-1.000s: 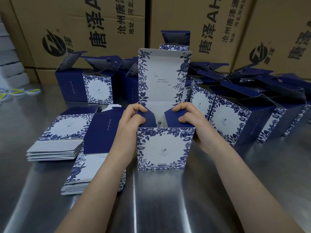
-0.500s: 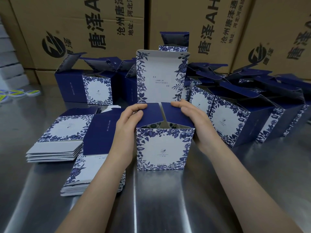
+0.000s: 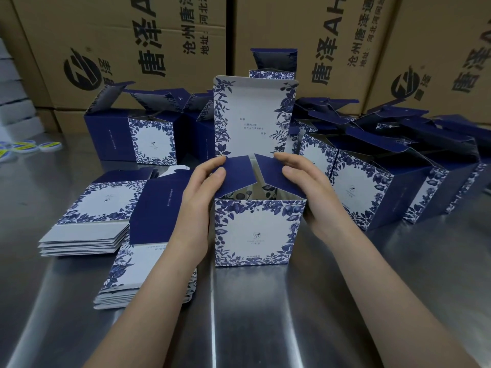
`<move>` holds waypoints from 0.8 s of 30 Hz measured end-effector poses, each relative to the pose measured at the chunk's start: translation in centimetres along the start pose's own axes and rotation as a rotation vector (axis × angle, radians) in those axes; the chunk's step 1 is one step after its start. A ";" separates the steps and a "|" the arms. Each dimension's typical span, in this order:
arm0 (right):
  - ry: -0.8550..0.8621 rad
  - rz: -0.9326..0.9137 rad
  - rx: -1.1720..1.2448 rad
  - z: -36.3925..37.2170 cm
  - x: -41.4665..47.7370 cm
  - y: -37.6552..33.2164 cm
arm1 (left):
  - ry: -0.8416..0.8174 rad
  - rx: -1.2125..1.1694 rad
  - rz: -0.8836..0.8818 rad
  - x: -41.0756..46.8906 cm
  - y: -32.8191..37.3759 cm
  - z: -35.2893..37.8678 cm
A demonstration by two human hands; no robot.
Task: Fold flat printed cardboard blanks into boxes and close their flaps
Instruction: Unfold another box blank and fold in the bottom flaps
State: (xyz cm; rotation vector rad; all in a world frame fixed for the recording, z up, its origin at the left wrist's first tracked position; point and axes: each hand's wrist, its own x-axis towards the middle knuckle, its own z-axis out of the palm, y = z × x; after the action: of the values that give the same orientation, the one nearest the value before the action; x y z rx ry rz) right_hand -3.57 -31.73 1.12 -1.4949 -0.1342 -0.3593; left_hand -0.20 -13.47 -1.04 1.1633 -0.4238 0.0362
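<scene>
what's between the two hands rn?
Head view: the upright box; left hand presses its left side flap, right hand its right side flap; both lean inward, a gap between them.

A steel table [image 3: 292, 314] with a seam running toward the viewer carries an upright floral box [image 3: 255, 232], top flaps unclosed, at its middle. From that box, one stack of flat blanks [image 3: 127, 272] lies just beside it at 8 o'clock, and a second stack [image 3: 90, 216] touches that one at 9 o'clock. Folded boxes [image 3: 151, 139] stand at 11 o'clock; a tilted cluster of boxes [image 3: 366, 192] crowds 2 to 3 o'clock. Small coloured discs [image 3: 29, 147], perhaps stickers, lie at the far left edge, too blurred to identify.
</scene>
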 end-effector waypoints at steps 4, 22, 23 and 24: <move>-0.045 -0.047 -0.054 -0.2 -0.2 -0.3 | -0.115 0.158 0.037 -0.5 0.5 0.1; 0.056 -0.224 -0.367 0.9 -0.5 -0.2 | 0.162 0.383 0.084 -1.0 0.3 1.4; 0.088 -0.246 -0.361 1.0 -0.5 -0.2 | 0.171 0.400 0.098 -1.0 0.2 1.4; 0.123 -0.274 -0.368 1.1 -0.5 -0.1 | 0.177 0.420 0.114 -1.1 0.2 1.5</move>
State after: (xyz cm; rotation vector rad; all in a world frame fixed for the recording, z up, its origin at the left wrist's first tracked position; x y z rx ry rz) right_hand -3.96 -30.53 1.15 -1.8166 -0.1822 -0.7260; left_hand -1.67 -14.55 -0.75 1.5334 -0.3329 0.3387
